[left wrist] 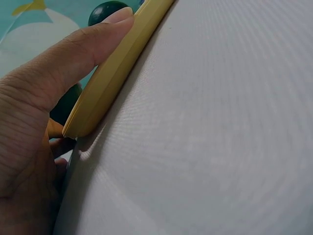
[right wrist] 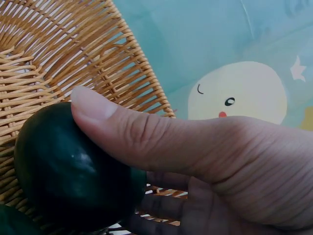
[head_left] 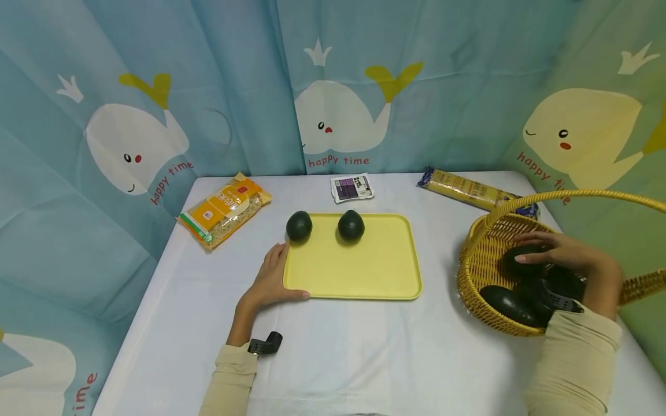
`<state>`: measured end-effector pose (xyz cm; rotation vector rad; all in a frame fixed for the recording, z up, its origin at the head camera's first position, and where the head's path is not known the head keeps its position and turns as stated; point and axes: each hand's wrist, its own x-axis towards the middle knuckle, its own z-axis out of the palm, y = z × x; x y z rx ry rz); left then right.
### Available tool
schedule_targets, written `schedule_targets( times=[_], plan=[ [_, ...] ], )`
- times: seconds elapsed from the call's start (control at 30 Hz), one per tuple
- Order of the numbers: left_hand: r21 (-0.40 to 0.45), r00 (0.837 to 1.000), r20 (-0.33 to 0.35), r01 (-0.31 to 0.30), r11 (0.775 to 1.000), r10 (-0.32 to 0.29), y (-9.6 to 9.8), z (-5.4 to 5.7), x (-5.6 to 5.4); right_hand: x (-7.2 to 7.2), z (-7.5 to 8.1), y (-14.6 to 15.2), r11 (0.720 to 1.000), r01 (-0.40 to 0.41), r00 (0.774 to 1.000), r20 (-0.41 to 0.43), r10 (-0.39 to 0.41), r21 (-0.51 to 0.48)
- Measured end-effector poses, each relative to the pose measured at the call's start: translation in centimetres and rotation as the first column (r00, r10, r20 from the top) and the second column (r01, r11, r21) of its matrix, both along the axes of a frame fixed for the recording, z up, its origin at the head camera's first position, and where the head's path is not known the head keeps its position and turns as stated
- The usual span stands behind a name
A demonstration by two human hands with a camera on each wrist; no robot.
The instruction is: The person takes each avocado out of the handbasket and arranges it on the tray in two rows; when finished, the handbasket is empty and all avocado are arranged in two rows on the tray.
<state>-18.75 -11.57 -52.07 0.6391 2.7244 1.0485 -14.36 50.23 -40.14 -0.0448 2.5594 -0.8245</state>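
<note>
My left hand (head_left: 270,280) holds the near left corner of a yellow tray (head_left: 364,271), thumb along the front rim and fingers along the left side. At the tray's far edge sit two dark green avocados, one at the left corner (head_left: 299,226) and one near the middle (head_left: 351,226). Inside a wicker basket (head_left: 476,292) on the right, my right hand (head_left: 564,252) grips another avocado (right wrist: 73,166), thumb over its top and fingers round its far side. More avocados (head_left: 510,305) lie below that hand, partly hidden by the wrist.
The basket's tall handle (head_left: 588,193) arches above the right hand. Behind the tray lie an orange food packet (head_left: 226,209), a small purple-and-white packet (head_left: 352,188) and a long yellow packet (head_left: 468,190). A whale-print curtain (head_left: 250,86) encloses the white table.
</note>
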Motion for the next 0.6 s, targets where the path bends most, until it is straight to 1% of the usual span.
schedule_targets(
  times=[0.17, 0.37, 0.6],
  plan=[
    [0.011, 1.000, -0.005, 0.001, 1.000, -0.001, 0.0, 0.2, 0.1, -0.2, 0.1, -0.5, 0.998, 0.041, 0.999, 0.035, -0.039, -0.041],
    [0.011, 1.000, -0.004, 0.001, 1.000, -0.001, 0.0, 0.2, 0.1, -0.5, 0.1, -0.8, 0.998, 0.036, 0.999, 0.033, -0.035, -0.043],
    [0.016, 1.000, 0.002, 0.004, 1.000, -0.004, 0.0, 0.4, 0.2, -1.1, -0.2, -1.0, 0.997, 0.021, 0.997, 0.081, -0.015, -0.076]
  ],
)
